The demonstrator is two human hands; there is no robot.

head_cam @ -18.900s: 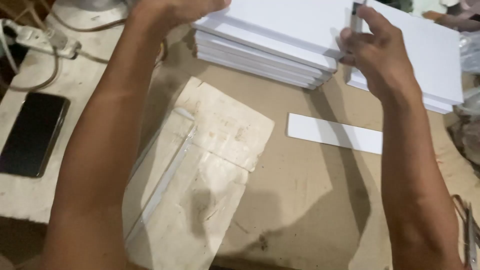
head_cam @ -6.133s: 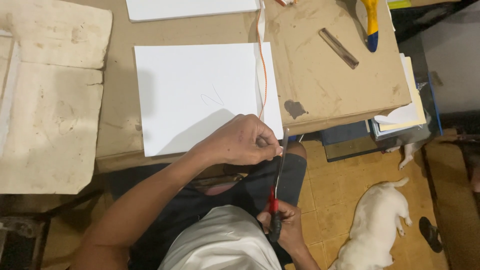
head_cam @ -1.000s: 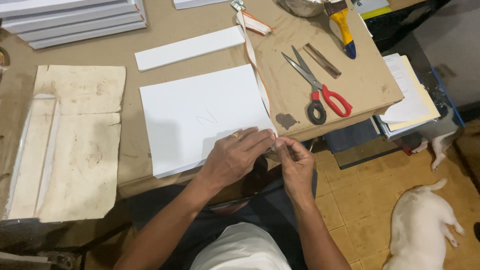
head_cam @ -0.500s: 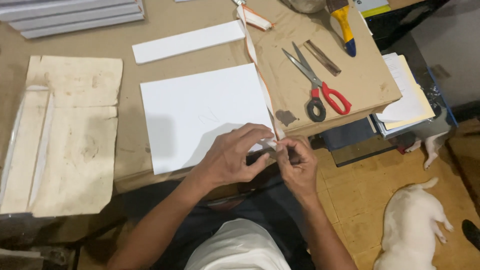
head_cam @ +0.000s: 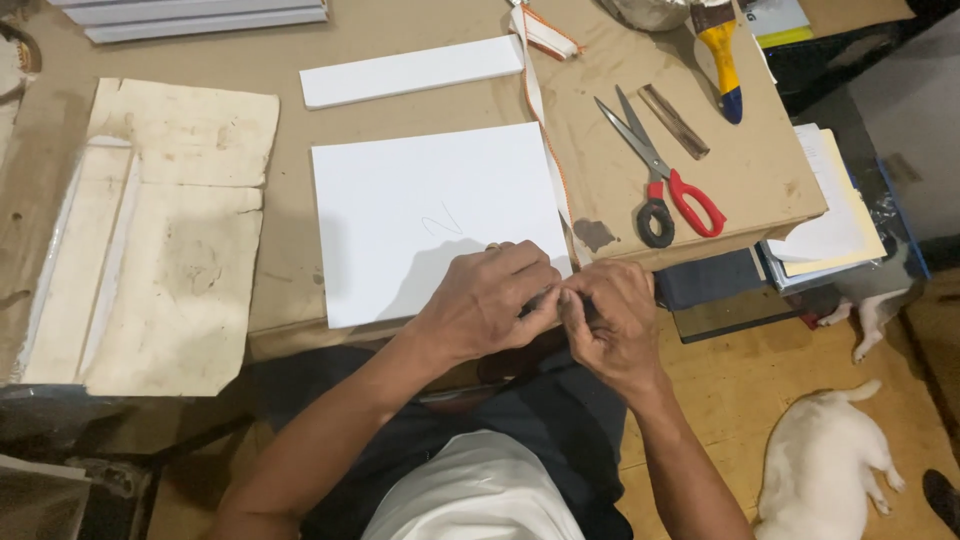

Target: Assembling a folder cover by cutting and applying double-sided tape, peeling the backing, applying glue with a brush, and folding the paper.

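- Left hand [head_cam: 490, 300]: fingers curled, resting on the near right corner of the flat white rectangular board [head_cam: 435, 215]; thumb and forefinger pinched at the board's corner, where the ribbon end comes in.
- Right hand [head_cam: 612, 322]: just off the table edge, fingers closed tight, tips touching the left hand's fingertips. Appears to pinch the same ribbon end; the exact contact point is hidden between the two hands.
- Thin white ribbon with an orange edge [head_cam: 545, 150]: runs from the table's far edge down along the right side of the white board to the hands.
- White board lies flat on the brown cardboard-covered table [head_cam: 600, 180], near edge just over the table's front edge. Faint pencil mark near its middle.
- Narrow white strip of board [head_cam: 410, 72]: lies beyond the board, slightly tilted, apart from it.
- Scissors with one red and one black handle [head_cam: 665, 175]: shut, on the table right of the ribbon.
- Small dark brown flat stick [head_cam: 673, 120]: just beyond the scissors.
- Paintbrush with yellow and blue handle [head_cam: 722, 60]: far right corner of the table.
- Stained beige paper sheets [head_cam: 160, 240]: left of the board, well apart.
- Stack of white boards [head_cam: 200, 15]: far left edge.
- White dog [head_cam: 825, 470]: lying on the floor, to the right of the person.
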